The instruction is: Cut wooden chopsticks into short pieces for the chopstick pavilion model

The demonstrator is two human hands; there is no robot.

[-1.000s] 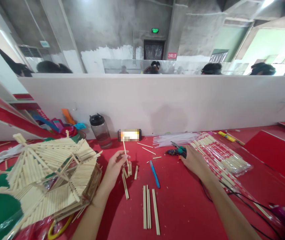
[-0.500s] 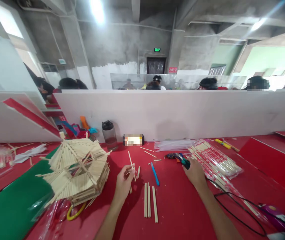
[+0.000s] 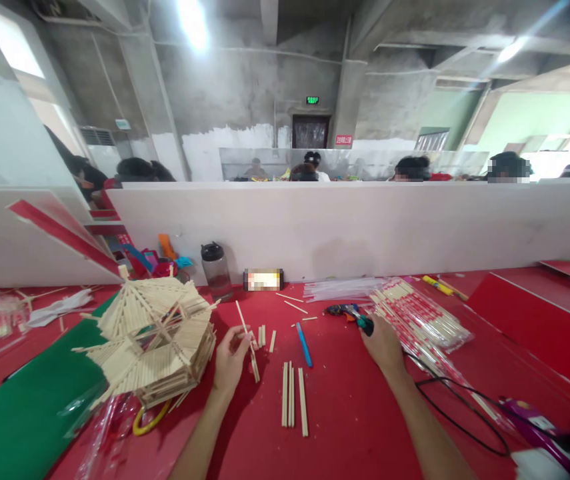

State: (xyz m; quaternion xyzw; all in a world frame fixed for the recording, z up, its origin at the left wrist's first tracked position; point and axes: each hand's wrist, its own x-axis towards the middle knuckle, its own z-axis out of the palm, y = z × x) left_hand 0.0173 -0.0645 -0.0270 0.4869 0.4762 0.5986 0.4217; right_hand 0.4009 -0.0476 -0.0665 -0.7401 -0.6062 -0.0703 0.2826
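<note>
My left hand (image 3: 233, 353) pinches a thin wooden stick (image 3: 245, 333) upright at a slant, its lower end close to the red tabletop. Just right of those fingers lie several short stick pieces (image 3: 263, 336). My right hand (image 3: 383, 347) is closed round the teal handle of a hot glue gun (image 3: 352, 315), whose dark nozzle points left. Between the hands rests a blue pen (image 3: 304, 345), with several longer sticks (image 3: 291, 397) lined up nearer me. Left of my left hand stands a many-sided model built of wooden sticks (image 3: 159, 340).
A bottle (image 3: 216, 270) and a phone-like device (image 3: 263, 280) stand against the white partition (image 3: 315, 227). Clear glue sticks (image 3: 339, 289) and bagged sticks (image 3: 425, 313) lie at the back right. A black cord (image 3: 457, 383) loops beside my right forearm, near a purple object (image 3: 539, 430).
My left hand has shifted left with the stick, whose lower end now leans further right. Short pieces beside it show more fully. My right hand keeps its grip on the glue gun.
</note>
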